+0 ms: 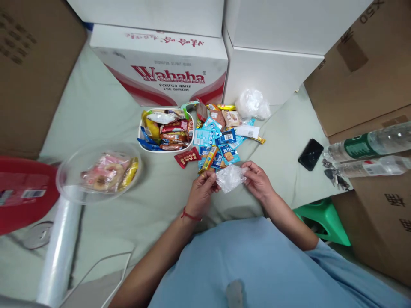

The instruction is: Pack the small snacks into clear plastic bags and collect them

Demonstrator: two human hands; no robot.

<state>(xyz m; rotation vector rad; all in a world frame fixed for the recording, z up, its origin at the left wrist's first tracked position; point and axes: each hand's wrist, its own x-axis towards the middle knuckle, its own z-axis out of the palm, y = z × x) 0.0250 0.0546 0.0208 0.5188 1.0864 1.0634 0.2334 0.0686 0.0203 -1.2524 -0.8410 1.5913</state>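
Between my two hands a crumpled piece of clear plastic film (230,178) is stretched out. My left hand (204,189) pinches its left edge, and my right hand (257,179) grips its right edge. Just beyond the hands lies a loose pile of wrapped snacks, with blue packets (229,154), a yellow stick packet (209,158) and a tan packet (231,118). A dark red packet (187,157) lies at the pile's left. Behind it stands a white tub (166,150) packed with wrapped snacks.
A round clear container (68,182) with packaged snacks stands left, near a roll of plastic wrap (61,244). Crumpled clear plastic (252,104) lies behind the pile. On the right are a phone (311,154), keys (335,179) and plastic bottles (379,143). A Wahaba carton (160,64) stands behind.
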